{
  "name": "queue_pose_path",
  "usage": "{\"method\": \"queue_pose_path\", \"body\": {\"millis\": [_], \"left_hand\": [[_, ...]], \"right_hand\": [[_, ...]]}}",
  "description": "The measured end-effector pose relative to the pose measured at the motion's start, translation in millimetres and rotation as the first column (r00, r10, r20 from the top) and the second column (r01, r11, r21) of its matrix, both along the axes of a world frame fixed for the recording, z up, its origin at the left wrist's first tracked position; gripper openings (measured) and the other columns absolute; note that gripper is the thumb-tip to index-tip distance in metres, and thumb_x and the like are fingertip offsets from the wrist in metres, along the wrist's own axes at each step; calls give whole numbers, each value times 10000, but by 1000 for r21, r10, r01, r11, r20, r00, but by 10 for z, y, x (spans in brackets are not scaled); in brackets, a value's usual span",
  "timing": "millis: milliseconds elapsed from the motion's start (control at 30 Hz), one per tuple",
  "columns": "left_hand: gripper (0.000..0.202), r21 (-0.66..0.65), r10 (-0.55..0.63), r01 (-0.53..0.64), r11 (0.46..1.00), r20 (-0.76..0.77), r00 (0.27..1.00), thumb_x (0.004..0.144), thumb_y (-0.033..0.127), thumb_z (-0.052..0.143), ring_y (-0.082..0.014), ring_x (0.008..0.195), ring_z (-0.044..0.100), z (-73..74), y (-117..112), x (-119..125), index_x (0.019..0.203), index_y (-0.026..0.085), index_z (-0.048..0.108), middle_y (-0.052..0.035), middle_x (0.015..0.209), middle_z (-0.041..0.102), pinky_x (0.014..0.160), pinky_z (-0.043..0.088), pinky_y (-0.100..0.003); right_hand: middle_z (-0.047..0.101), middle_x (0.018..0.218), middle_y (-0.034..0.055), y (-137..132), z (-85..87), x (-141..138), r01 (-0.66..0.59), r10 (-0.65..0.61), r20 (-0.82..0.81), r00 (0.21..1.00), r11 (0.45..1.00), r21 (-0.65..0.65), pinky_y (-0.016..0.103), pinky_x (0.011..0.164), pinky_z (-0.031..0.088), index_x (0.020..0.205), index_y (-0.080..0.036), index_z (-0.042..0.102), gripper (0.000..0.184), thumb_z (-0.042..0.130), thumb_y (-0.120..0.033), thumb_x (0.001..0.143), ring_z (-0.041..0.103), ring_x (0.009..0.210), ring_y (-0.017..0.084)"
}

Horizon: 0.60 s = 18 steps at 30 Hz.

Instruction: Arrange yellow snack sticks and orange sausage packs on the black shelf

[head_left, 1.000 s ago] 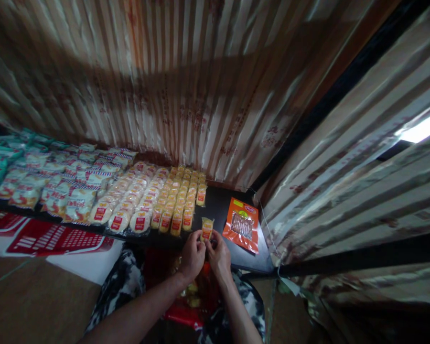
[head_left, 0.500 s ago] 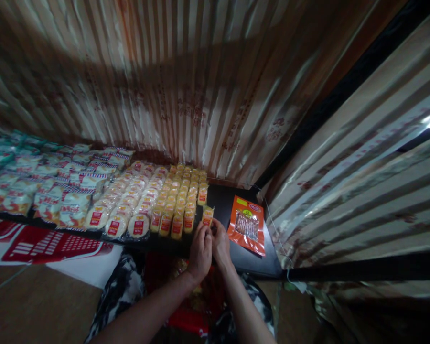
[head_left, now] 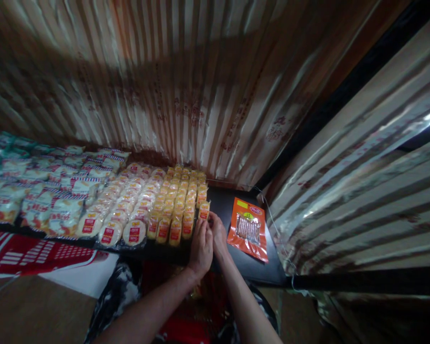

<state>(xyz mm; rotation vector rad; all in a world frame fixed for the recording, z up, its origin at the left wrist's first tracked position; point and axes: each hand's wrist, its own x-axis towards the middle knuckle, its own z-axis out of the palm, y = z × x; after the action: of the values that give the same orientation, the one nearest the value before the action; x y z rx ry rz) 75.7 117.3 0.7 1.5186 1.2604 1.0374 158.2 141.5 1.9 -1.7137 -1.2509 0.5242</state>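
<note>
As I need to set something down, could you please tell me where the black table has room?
The black table is bare beyond the right hand, between the yellow packets and the orange packet, and also on the orange packet's near side. To the left, yellow packets, round packets and white bags crowd together.

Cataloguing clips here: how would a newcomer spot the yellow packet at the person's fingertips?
Before the striped curtain runs a black tabletop; find its rows of yellow packets. The wanted packet fronts the rightmost row; unlike its neighbours, its lower end is hidden behind the left hand.
</note>
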Motion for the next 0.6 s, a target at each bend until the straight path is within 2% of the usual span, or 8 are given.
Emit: {"method": "queue_pose_path", "body": {"millis": [300, 400, 600], "left_hand": [[438, 20, 0, -1, 1000, 13, 1000, 884, 284, 350, -228, 1341, 312, -59, 123, 21, 1269, 120, 481, -142, 1417, 391, 1137, 218, -424], [432, 29, -16, 16, 999, 5, 1000, 881, 281, 353, -228, 1344, 305, -31, 149, -6, 1262, 128, 490, -130, 1411, 404, 1138, 219, -424], [455, 60, -50, 54, 997, -63, 997, 885, 269, 328, -233, 1345, 301, 30, 186, -22, 1271, 75, 474, -167, 1414, 386, 1137, 219, -428]], "right_hand": [[626, 910, 28, 137, -54, -3, -5, 3, 57, 998, 999, 44, 282, 720, 473, 1049, -208, 593, 362, 478, -256, 710, 583, 794, 169], [620, 912, 28, 157, -44, -15, -2, -1, 57, 998, 999, 44, 282, 733, 471, 1050, -220, 592, 350, 480, -256, 720, 579, 796, 167], [628, 942, 38, 182, -26, -36, -9, 8, 36, 999, 999, 37, 292, 833, 448, 1014, -214, 600, 291, 445, -247, 770, 565, 895, 174]]}}
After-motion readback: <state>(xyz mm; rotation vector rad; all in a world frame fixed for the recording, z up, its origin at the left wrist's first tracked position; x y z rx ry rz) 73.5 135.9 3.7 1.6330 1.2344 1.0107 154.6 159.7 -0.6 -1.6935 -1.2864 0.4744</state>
